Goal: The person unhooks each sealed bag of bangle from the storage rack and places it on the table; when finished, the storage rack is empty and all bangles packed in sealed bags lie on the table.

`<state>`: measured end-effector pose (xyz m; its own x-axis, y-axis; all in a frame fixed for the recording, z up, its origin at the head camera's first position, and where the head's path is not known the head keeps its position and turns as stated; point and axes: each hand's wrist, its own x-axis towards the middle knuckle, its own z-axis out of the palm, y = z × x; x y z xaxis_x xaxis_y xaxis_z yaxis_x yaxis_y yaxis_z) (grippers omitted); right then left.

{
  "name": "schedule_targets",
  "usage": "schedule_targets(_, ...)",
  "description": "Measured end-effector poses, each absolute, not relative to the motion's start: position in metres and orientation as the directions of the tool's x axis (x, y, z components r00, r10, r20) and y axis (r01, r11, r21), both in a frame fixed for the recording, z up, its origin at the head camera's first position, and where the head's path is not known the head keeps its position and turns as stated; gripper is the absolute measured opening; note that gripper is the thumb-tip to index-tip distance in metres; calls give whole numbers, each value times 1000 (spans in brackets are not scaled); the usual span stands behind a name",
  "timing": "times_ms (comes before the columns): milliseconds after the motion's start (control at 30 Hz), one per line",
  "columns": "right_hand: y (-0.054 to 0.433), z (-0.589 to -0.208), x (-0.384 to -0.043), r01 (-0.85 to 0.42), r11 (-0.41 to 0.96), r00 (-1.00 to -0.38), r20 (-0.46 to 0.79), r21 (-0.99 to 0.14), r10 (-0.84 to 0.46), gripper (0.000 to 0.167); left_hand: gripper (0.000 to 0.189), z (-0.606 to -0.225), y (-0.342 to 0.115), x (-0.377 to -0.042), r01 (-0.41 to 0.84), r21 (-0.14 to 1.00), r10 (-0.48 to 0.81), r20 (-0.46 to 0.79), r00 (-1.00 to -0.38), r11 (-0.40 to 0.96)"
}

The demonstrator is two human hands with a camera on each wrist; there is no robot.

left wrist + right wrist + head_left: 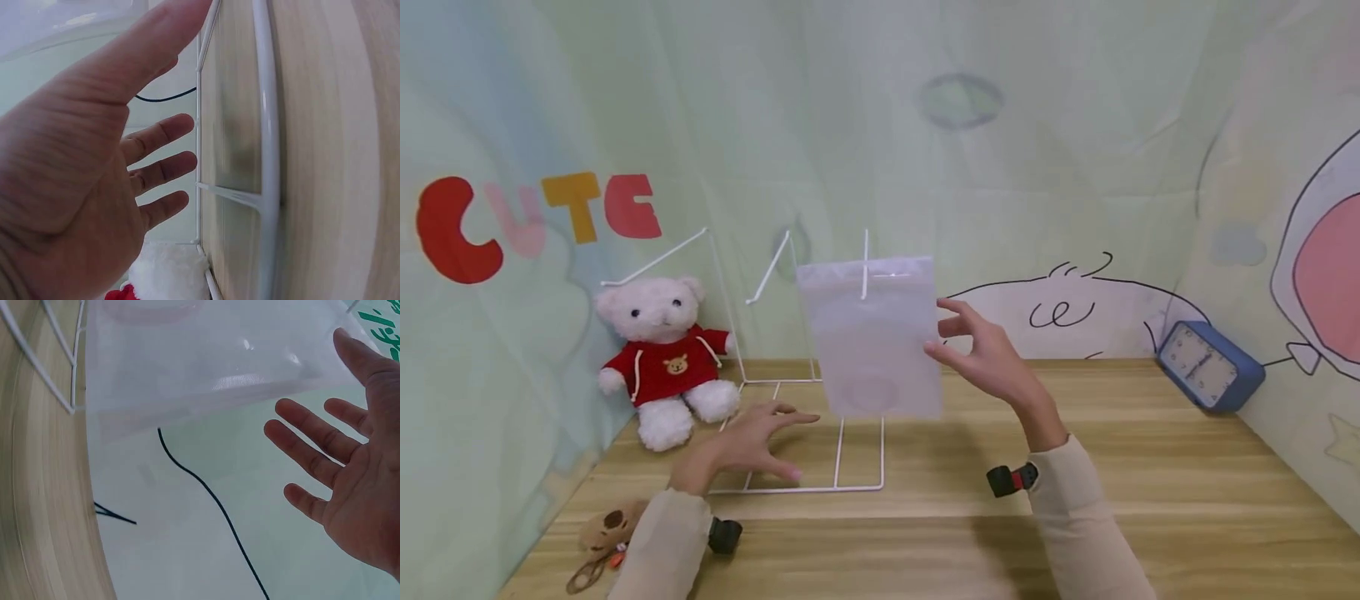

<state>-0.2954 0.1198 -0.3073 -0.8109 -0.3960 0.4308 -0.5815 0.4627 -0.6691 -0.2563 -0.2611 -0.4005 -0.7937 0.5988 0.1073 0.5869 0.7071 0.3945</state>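
Note:
A frosted clear plastic zip bag (880, 358) hangs from the right-hand prong of a white wire rack (797, 490). My right hand (988, 350) is beside the bag's right edge, fingers spread and holding nothing. In the right wrist view a small gap separates most of that hand (369, 481) from the bag (150, 356). Low over the rack's base, left of the bag, my left hand (748, 442) is relaxed with thumb and fingers apart. The left wrist view shows nothing in its palm (81, 181), with the rack's bar (269, 125) close by.
Behind the rack's left side sits a white teddy bear (662, 358) in a red hoodie. A brown plush keychain (602, 533) lies by the left sleeve. A blue clock (1210, 367) stands at the far right of the wooden table (1120, 475), against printed curtains.

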Motion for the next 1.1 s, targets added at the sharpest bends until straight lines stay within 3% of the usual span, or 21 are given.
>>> schedule_targets(233,108,-316,-302,-567,408,-820,440,-716,-366,62,80,-397,-259,-258,574,483,636,46,-771,661)
schedule_targets(567,107,-323,-304,-587,398,-808,480,-705,-342,51,70,-407,-286,-257,605,535,686,63,-725,590)
schedule_targets(800,102,-327,-304,-611,424,-791,507,-668,-343,24,75,-409,-304,-255,542,603,684,-8,-730,586)
schedule_targets(1100,104,-327,-307,-651,435,-758,562,-623,-330,15,82,-399,-311,-253,428,691,672,-113,-732,583)
